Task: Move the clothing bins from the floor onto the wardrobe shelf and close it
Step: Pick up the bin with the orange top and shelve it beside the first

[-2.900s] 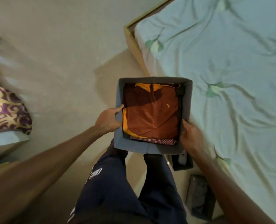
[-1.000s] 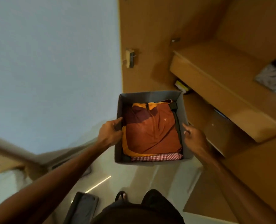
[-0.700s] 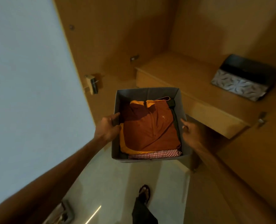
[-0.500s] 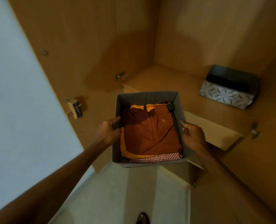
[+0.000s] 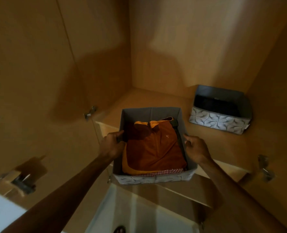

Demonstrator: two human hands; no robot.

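Lifted higher since earlier, grey fabric bin (image 5: 153, 178) w/ folded rust shirt (image 5: 153, 148) now overlaps shelf (image 5: 215, 140) edge; left hand (image 5: 111, 146) & right hand (image 5: 196, 149) grip its side walls

Grey bin (image 5: 153, 179) of folded clothes — over shelf (image 5: 206, 140) edge.

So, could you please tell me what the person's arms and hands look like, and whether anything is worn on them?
Both forearms are bare right to the frame's edge: no sleeves, gloves, watch or bracelets show. The left hand and right hand also look bare, with no rings visible, though dim light hides fine detail.
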